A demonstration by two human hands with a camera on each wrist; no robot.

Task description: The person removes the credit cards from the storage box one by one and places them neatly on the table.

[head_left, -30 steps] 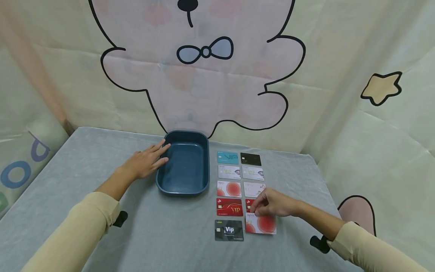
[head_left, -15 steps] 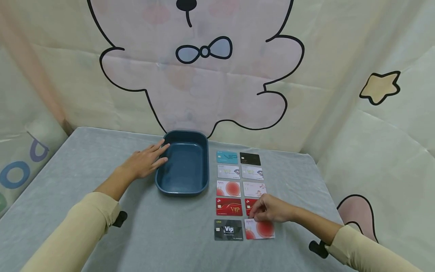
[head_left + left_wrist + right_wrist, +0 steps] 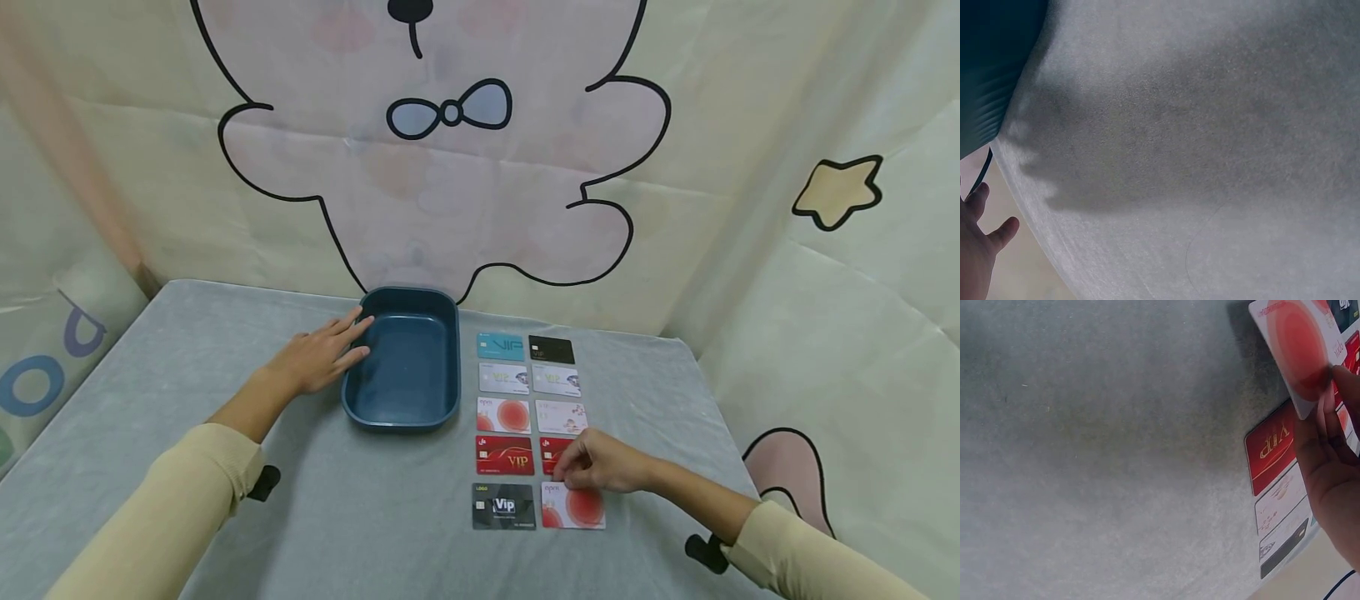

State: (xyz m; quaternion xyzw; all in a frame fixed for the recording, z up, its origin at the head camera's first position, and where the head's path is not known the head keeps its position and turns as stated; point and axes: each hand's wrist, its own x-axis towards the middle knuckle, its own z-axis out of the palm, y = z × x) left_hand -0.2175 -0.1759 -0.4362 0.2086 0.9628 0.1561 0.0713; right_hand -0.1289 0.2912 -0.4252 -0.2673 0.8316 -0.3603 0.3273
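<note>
My right hand [image 3: 609, 462] pinches the top edge of a white card with a red circle [image 3: 573, 510], at the near end of the right card column. In the right wrist view, thumb and fingers hold this card [image 3: 1300, 347] tilted, one end off the cloth above its shadow. Just beyond lies a red VIP card [image 3: 551, 450], partly covered by my fingers; a dark grey Vip card [image 3: 504, 507] lies to the left. My left hand [image 3: 321, 357] rests with spread fingers on the left rim of a dark blue rectangular tray [image 3: 401, 421].
Further cards lie in two columns right of the tray, among them a turquoise VIP card [image 3: 501, 347], a black card [image 3: 552, 350] and another red VIP card [image 3: 505, 456]. A grey cloth [image 3: 360, 517] covers the table. A printed curtain [image 3: 450, 192] hangs behind it.
My right hand has drawn the white-and-red card toward me, level with the dark grey Vip card, uncovering more of the red card beyond. My left hand stays on the tray rim.
</note>
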